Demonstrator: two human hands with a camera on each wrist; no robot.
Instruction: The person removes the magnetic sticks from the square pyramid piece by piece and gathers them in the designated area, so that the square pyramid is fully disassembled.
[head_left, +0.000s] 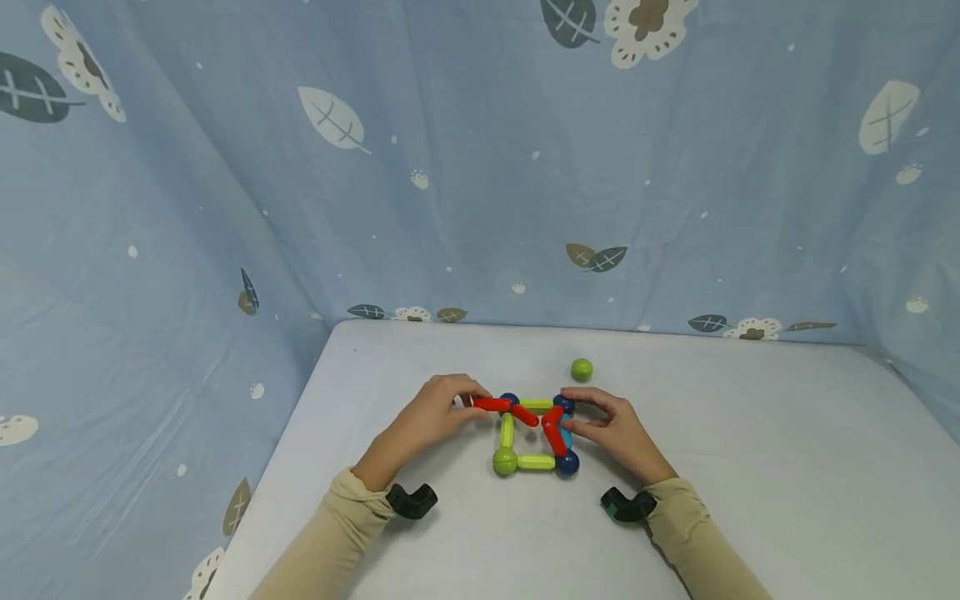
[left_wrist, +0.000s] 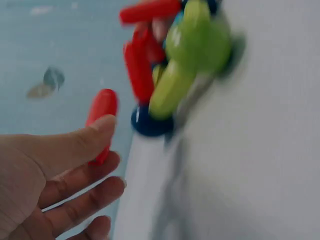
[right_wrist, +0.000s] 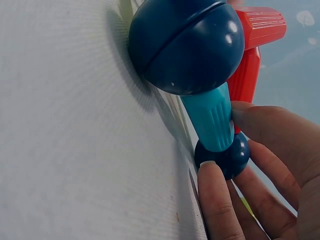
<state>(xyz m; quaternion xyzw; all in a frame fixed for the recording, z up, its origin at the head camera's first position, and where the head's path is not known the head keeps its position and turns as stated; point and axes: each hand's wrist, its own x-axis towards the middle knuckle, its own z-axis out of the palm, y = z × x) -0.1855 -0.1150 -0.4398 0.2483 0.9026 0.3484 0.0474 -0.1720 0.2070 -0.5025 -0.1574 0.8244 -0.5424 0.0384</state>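
A square of magnetic rods and balls lies on the table, with lime rods [head_left: 536, 462], a light-blue rod [right_wrist: 212, 120], a lime ball [head_left: 506, 461] at the near left corner and dark blue balls [head_left: 567, 462] at the others. Several red rods [head_left: 553, 437] tilt up from the blue corners. My left hand [head_left: 442, 408] pinches a red rod [left_wrist: 102, 107] between thumb and fingers, beside the far left corner. At the far right corner my right hand [head_left: 618, 429] grips the blue ball [right_wrist: 225, 155], its thumb against the light-blue rod.
A loose lime ball [head_left: 582, 369] lies behind the square. The white table [head_left: 750, 467] ends at a blue patterned cloth [head_left: 480, 183] at the back and left. A black wrist device [head_left: 411, 502] sits on each forearm.
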